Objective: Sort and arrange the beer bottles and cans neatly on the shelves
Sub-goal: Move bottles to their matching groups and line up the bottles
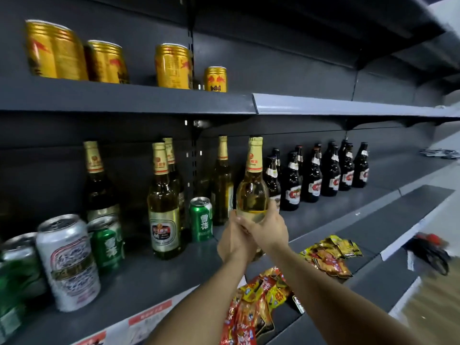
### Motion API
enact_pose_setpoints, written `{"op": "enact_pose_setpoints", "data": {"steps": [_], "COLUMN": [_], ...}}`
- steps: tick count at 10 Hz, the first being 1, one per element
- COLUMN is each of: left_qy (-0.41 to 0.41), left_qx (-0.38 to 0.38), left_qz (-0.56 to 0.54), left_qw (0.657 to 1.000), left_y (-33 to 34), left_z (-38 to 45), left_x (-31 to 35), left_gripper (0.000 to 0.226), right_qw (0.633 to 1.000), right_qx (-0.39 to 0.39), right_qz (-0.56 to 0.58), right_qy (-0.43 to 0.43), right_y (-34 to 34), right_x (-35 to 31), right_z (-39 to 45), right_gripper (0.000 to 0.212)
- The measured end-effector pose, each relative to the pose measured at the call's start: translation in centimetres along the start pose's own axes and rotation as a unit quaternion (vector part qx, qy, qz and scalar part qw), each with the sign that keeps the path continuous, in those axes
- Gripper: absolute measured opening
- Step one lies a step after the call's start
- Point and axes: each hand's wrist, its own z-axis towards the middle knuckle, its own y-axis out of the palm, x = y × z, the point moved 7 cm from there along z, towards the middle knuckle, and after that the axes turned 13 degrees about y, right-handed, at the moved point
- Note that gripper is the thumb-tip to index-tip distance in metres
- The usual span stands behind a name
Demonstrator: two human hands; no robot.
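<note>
You are holding a pale glass beer bottle (252, 192) with both hands. Your left hand (234, 241) wraps round its low part from the left side. Your right hand (267, 227) wraps round it from the right, and the fingers (245, 226) lie over the left hand's. Both hands hold the bottle tight around its fat bottom part.

The bottle is above the middle shelf (154, 277), near the middle of its length, a bit in from the front edge. I cannot tell if its base is touching the shelf, because your hands hide it. It sits between the green can (201, 219) on its left and the row of dark bottles (316, 174) on its right.

The bottle is made of glass, so it is hard, smooth and can break. It looks full, so it is likely heavy. The glass may slip, so hold the wide body low down, as you do now, not the thin neck.

The bottle stands nearly straight up. Its long line runs up and down. The gold cap (256, 140) points up toward the top shelf (124, 95), leaning a tiny bit to the right.
</note>
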Motion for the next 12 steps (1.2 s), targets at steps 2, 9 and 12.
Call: {"op": "enact_pose_setpoints", "data": {"steps": [2, 9, 12], "left_qy": [-0.034, 0.051, -0.153], "left_qx": [0.082, 0.304, 0.273], "left_qz": [-0.035, 0.192, 0.054], "left_qw": [0.995, 0.932, 0.948], "left_y": [2.8, -2.1, -2.0], "left_z": [4.0, 3.7, 6.5], "left_x": [-0.6, -2.9, -10.4], "left_gripper": [0.041, 0.061, 0.089], "right_qw": [0.997, 0.985, 0.986], "right_qx": [-0.064, -0.068, -0.02], "right_qz": [0.015, 0.136, 0.137], "right_qy": [-0.043, -0.082, -0.092], "right_y": [1.6, 6.5, 6.8], "right_x": [0.2, 3.6, 4.0], "right_z": [6.2, 10.6, 10.3], "right_gripper": [0.066, 0.076, 0.076]}}
